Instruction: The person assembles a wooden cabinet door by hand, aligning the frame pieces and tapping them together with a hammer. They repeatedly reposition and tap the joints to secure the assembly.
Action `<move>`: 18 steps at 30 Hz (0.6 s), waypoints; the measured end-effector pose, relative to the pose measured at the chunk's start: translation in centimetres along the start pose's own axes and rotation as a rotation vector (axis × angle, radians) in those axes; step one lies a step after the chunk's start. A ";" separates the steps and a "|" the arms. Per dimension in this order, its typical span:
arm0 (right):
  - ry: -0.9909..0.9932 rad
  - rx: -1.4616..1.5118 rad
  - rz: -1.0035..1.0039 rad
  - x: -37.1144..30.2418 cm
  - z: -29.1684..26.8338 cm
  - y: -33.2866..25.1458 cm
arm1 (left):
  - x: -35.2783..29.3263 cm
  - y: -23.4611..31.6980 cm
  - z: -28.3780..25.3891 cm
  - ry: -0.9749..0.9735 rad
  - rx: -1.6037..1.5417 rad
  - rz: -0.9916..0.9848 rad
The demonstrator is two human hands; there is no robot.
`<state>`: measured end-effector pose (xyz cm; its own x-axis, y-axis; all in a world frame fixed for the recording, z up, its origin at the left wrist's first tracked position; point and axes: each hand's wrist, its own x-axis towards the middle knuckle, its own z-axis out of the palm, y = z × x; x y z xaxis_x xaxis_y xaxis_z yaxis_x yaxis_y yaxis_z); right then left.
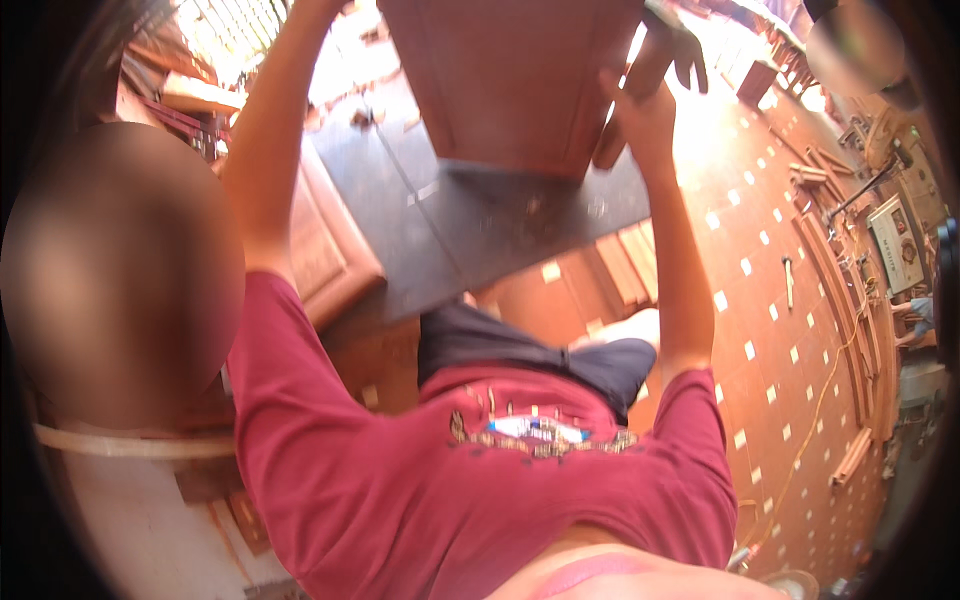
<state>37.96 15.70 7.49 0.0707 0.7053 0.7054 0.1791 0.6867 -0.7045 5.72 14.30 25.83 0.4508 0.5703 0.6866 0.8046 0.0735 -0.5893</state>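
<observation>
A reddish-brown wooden panel point(510, 80) with a framed, bevelled face stands tilted above a dark grey tabletop point(390, 220). My right hand point(645, 115) grips its right edge, with a finger lying on the face. Just beyond that hand, a dark grey glove-like shape point(685, 50) hangs beside the edge; whose it is I cannot tell. My left arm point(275, 130) stretches up to the top edge of the picture, where the left hand is mostly cut off and its fingers are hidden. Another panelled wooden piece point(335, 240) lies left of the dark top.
A person, blurred, is close on my left; another is at the far right. Wooden boards point(630, 265) lie beyond my lap. On the tiled floor point(735, 330) are a hammer point(788, 280), long wood strips point(840, 310) and a cable. A machine point(895, 240) stands along the right.
</observation>
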 end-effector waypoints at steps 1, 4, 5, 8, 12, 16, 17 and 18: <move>-0.031 -0.020 0.043 -0.4 0.5 -0.2 | 0.3 -0.7 -0.1 -0.028 -0.064 -0.052; -0.085 -0.079 0.215 0.2 1.3 -0.9 | 2.5 -2.7 3.6 -0.001 -0.285 -0.065; -0.086 -0.054 0.223 0.3 1.2 -0.6 | 3.1 -2.1 3.2 0.016 -0.394 -0.064; -0.062 -0.032 0.225 0.3 0.9 2.2 | 4.9 0.5 4.6 -0.084 -0.620 -0.053; -0.077 -0.005 0.287 -0.1 2.0 2.3 | 5.9 2.0 6.9 -0.065 -0.534 -0.132; -0.011 -0.021 0.226 -1.6 2.8 2.9 | 6.8 4.0 8.2 0.012 -0.432 -0.255; 0.046 -0.082 0.119 -1.7 2.7 3.9 | 7.1 4.4 8.3 0.029 -0.419 -0.274; 0.101 -0.143 0.012 -1.9 2.8 5.6 | 7.5 4.7 8.3 0.044 -0.408 -0.282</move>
<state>36.04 18.72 2.04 0.1710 0.6871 0.7062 0.3154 0.6409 -0.6999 9.68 25.72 24.64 0.2028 0.5390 0.8176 0.9792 -0.1115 -0.1693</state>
